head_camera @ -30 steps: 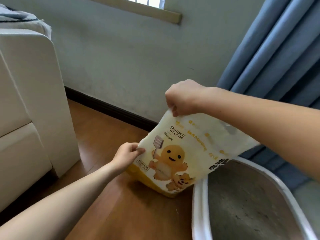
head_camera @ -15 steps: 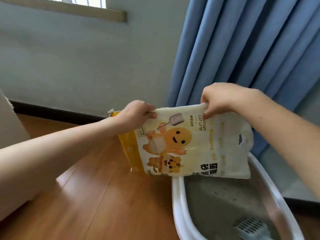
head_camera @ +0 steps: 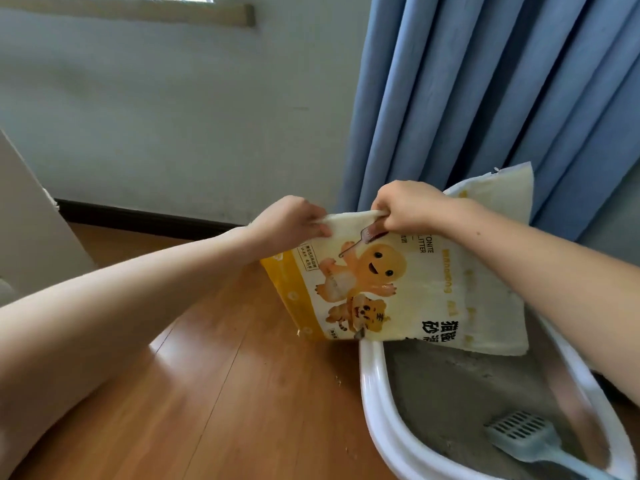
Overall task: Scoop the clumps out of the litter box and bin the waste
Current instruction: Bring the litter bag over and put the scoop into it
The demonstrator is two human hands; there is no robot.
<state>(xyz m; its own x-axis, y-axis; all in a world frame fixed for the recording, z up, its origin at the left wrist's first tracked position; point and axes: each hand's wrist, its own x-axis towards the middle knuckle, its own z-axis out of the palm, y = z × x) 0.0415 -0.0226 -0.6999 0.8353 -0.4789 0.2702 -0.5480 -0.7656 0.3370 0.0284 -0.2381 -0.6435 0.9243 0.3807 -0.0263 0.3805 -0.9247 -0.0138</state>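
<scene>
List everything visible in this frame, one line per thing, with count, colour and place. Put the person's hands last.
cat litter bag: one, cream and yellow with cartoon figures, held tilted over the far end of the litter box.
litter box: one, white, on the floor at lower right, holding grey litter.
litter scoop: one, pale blue-grey, lying in the litter at the near end.
curtain: one, blue, hanging behind the box.
floor: brown wood, with a few crumbs.
wall: pale, dark skirting at its foot.
cabinet: one, white, at far left.
left hand: grips the bag's top edge.
right hand: grips the same edge, further right.
</scene>
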